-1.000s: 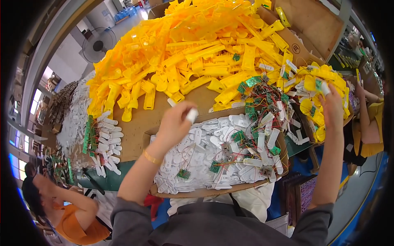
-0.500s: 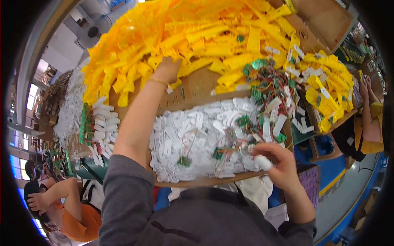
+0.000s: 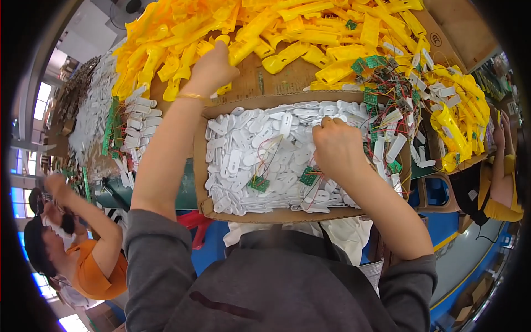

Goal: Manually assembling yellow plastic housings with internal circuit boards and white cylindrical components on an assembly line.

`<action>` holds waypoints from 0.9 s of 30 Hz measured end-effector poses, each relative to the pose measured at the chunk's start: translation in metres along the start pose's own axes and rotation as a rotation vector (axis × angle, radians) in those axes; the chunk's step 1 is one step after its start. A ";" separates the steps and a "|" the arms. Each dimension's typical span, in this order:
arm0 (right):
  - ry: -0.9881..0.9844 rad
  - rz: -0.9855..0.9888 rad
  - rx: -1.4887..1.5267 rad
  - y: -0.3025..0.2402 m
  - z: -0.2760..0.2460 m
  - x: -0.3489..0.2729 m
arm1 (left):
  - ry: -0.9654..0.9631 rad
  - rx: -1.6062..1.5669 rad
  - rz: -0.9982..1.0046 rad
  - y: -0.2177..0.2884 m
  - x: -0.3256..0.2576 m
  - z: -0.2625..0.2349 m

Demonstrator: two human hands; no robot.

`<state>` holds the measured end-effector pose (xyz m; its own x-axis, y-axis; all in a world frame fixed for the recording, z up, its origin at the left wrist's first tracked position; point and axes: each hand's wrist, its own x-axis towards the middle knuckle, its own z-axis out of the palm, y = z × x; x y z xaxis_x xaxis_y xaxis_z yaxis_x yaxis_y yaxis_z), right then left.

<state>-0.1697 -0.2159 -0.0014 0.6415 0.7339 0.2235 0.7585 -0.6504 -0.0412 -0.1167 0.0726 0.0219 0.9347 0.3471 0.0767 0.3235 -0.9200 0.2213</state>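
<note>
My left hand (image 3: 213,69) reaches to the near edge of a heap of yellow plastic shells (image 3: 265,22). Its fingers are curled, and the end of one yellow shell (image 3: 224,89) sticks out beneath the palm. Over a cardboard box (image 3: 202,182) full of small white plastic covers (image 3: 235,160), my right hand (image 3: 338,148) is closed with its knuckles up. Its fingertips point down and away, so what they pinch is hidden. Near that wrist lies a green circuit board (image 3: 310,176) with thin wires, and another board (image 3: 259,183) rests on the covers.
Wired circuit boards (image 3: 381,94) are tangled at the box's right corner. Beyond them stands a carton of yellow shells with wires (image 3: 459,124). White battery-like pieces (image 3: 135,127) lie to the left. One co-worker in orange (image 3: 99,265) sits left, another in yellow (image 3: 498,182) right.
My right hand has moved from the box's near right edge up and left over the white covers. My left hand stays at the yellow heap. The whole view has shifted.
</note>
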 end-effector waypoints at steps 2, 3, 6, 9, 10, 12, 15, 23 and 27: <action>-0.009 -0.048 0.012 -0.004 -0.001 0.000 | -0.080 -0.613 0.031 -0.016 -0.030 -0.032; 0.037 -0.042 -0.024 0.000 -0.001 -0.002 | -0.158 -0.989 0.001 -0.017 -0.047 -0.038; 0.118 -0.062 -0.008 0.005 -0.008 0.002 | -0.275 -1.732 -0.116 -0.003 -0.131 -0.045; 0.049 0.258 1.091 -0.021 -0.034 -0.004 | -0.255 -2.150 -0.477 0.021 -0.206 -0.020; 0.040 0.253 1.095 -0.031 -0.039 -0.010 | -0.393 -2.237 -0.391 0.024 -0.223 -0.007; -0.388 0.545 1.877 -0.054 -0.046 -0.020 | -0.464 -2.381 -0.442 0.045 -0.235 -0.005; -0.422 0.686 2.099 -0.070 -0.027 -0.030 | -0.407 -2.169 -0.456 0.057 -0.238 0.007; -0.364 0.534 1.955 -0.074 -0.030 -0.045 | -0.344 -1.621 -0.235 0.054 -0.249 0.015; -0.506 0.193 1.809 -0.058 -0.038 -0.046 | -0.645 -1.520 -0.077 0.043 -0.266 0.003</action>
<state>-0.2474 -0.2193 0.0275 0.4345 0.8857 -0.1633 -0.3427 -0.0051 -0.9394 -0.3512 -0.0601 0.0078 0.9534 -0.1044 -0.2831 0.3004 0.2379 0.9237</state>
